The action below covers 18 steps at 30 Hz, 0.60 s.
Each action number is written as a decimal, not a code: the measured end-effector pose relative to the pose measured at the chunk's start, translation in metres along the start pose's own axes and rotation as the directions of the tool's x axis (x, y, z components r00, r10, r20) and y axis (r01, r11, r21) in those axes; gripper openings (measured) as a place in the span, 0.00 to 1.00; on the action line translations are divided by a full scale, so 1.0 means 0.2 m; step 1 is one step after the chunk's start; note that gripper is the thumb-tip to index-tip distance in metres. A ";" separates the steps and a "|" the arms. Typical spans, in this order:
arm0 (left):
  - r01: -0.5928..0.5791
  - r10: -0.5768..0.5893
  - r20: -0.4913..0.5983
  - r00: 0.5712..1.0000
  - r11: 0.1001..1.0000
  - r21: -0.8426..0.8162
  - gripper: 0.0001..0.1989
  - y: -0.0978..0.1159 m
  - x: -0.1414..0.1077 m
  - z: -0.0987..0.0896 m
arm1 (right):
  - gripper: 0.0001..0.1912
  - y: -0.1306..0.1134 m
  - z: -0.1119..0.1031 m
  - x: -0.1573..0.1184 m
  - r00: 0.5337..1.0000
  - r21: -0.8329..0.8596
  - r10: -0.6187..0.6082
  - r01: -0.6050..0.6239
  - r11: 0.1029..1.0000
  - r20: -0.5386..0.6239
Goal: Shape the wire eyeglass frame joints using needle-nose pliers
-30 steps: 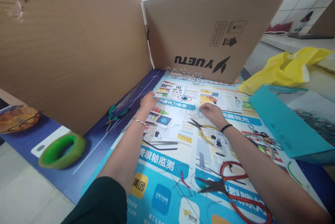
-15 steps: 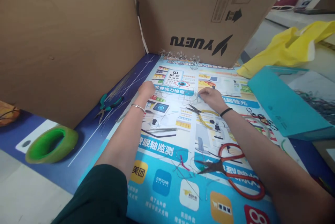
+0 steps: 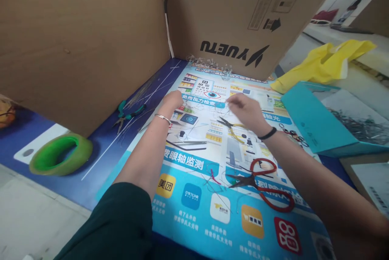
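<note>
My left hand is closed above the printed poster, its fingertips mostly hidden behind the knuckles. Opposite it, my right hand is bent in a pinch, slightly blurred. Fine, looped wire stretches across the gap between the two hands and meets the right fingertips; whether the left fingers grip it too is hidden. Just below my right hand lie yellow-handled pliers. Closer to me are red-handled scissors, blades apart, beside loose wire scraps. Thin straight rods lie between my forearms.
Cardboard walls enclose the back and left. Teal pliers and a green-cored tape roll lie at left. To the right sit a turquoise box of wire pieces and a yellow cloth. Wire clusters line the back wall.
My right hand has shifted slightly left and turned at the wrist, and it is blurred now. The left hand stays closed in nearly the same place. The camera view has shifted a little.
</note>
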<state>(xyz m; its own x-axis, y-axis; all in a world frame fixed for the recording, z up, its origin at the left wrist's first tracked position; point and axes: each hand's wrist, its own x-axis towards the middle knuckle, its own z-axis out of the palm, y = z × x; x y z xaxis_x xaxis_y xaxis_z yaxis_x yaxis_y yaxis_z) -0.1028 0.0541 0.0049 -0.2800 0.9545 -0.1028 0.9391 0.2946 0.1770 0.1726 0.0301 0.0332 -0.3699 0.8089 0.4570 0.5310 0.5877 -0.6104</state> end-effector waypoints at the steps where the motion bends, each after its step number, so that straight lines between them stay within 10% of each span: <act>1: -0.008 0.008 0.005 1.000 1.000 0.003 0.19 0.00 0.00 0.00 | 0.09 -0.06 0.03 -0.03 0.973 -0.057 -0.132 0.145 0.988 0.191; 5: -0.026 0.026 0.023 0.999 1.000 0.011 0.19 0.02 -0.04 0.02 | 0.23 -0.20 0.22 -0.11 0.732 -0.027 -0.390 0.486 0.874 0.558; 8: -0.028 0.028 0.021 0.999 1.000 0.005 0.19 0.02 -0.09 0.02 | 0.26 -0.19 0.32 -0.12 0.677 -0.068 -0.332 0.492 0.868 0.657; 18: -0.050 0.044 -0.051 0.998 0.992 -0.119 0.18 0.02 -0.31 -0.01 | 0.21 -0.28 0.32 -0.37 0.785 -0.304 -0.166 0.413 0.859 0.596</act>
<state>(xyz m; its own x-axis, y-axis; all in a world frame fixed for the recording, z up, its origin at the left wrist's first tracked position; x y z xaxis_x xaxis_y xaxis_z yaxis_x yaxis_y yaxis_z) -0.0816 -0.0042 0.0138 -0.2482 0.9677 -0.0448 0.9215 0.2502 0.2972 0.1226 -0.0610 -0.0078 -0.8333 0.5478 0.0745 0.5353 0.8332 -0.1386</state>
